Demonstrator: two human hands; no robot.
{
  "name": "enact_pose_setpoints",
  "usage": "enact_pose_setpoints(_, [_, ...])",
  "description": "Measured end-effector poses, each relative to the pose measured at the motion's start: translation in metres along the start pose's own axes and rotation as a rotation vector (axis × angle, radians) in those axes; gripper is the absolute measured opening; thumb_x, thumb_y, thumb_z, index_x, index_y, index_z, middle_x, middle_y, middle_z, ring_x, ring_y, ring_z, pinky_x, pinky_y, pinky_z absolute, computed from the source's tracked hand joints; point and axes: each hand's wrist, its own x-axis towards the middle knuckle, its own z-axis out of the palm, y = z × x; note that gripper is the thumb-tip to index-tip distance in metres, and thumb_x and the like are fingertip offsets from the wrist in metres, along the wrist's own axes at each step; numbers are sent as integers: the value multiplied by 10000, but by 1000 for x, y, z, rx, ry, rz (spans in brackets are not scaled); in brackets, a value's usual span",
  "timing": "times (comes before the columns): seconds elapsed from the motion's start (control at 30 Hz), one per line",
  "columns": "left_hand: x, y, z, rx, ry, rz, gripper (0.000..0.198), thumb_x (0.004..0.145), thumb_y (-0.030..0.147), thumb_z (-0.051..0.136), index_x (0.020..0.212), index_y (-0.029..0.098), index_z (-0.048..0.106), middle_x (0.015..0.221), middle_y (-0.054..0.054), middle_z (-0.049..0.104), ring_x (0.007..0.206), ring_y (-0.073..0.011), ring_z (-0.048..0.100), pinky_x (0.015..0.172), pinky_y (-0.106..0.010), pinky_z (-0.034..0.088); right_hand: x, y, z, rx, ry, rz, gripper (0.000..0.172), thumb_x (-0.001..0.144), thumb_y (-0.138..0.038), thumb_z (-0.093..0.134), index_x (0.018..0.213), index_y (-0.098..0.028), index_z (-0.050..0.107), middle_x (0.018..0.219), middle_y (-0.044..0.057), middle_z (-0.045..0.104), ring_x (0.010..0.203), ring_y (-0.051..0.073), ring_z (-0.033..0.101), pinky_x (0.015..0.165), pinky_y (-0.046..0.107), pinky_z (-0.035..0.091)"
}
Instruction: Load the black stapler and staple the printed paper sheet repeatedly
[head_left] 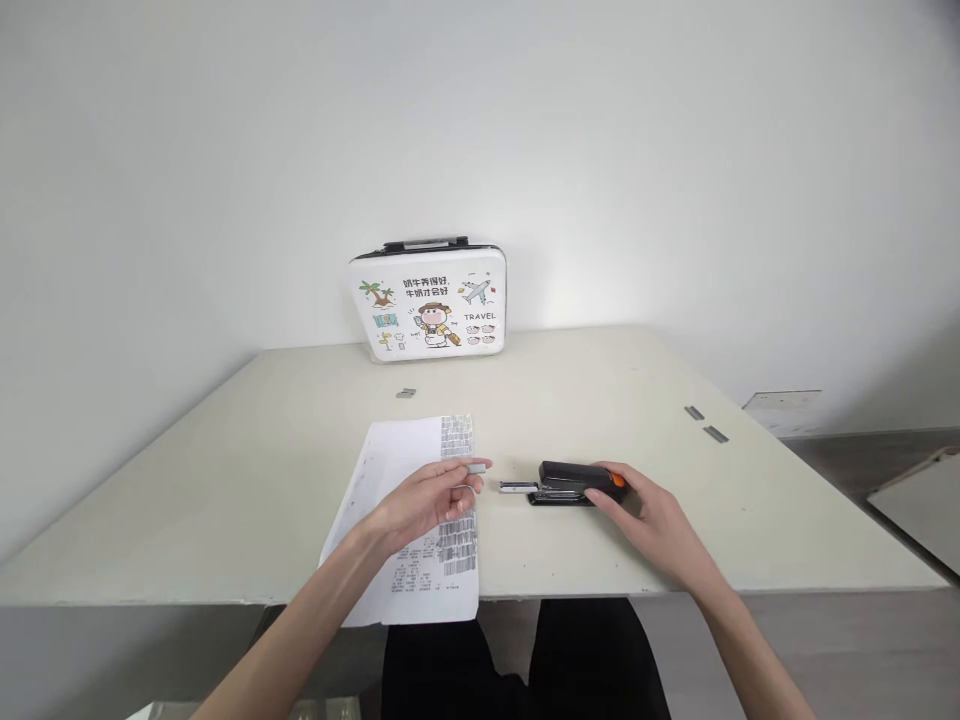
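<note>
Pinched in the fingers of my left hand (431,505) is a short grey staple strip (477,468). This hand is above a printed sheet of paper (397,440) that overhangs the table's front edge. My right hand (649,520) grips the rear end of a black stapler (574,476) with an orange patch near its back. From the stapler's front, a silver staple tray (517,488) sticks out to the left, a small gap from the strip. Whether the tray has staples in it is too small to tell.
A white case (431,300) with cartoon prints and a black handle stands at the back against the wall. Loose staple strips (406,393) lie in front of it, and two more, one a grey strip (716,434), lie near the table's right edge (795,455).
</note>
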Motion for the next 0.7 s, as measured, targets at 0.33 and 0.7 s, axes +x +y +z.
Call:
enact_pose_setpoints(0.33, [12, -6, 18, 567, 134, 223, 411, 1055, 501, 505, 1313, 249, 703, 1105, -69, 757, 833, -180, 660, 831, -344, 528, 0, -2, -1, 0, -5, -8, 458, 960, -638, 575, 1246, -295, 677, 1270, 66, 737, 1098, 299, 673, 727, 355, 554])
enact_pose_setpoints(0.7, [22, -22, 21, 1071, 60, 541, 302, 1074, 343, 509, 1266, 320, 740, 1267, -7, 769, 1186, -239, 695, 1049, -407, 505, 1, 0, 0, 3, 3, -20, 453, 961, -636, 573, 1243, -295, 671, 1273, 69, 736, 1113, 301, 671, 772, 372, 561])
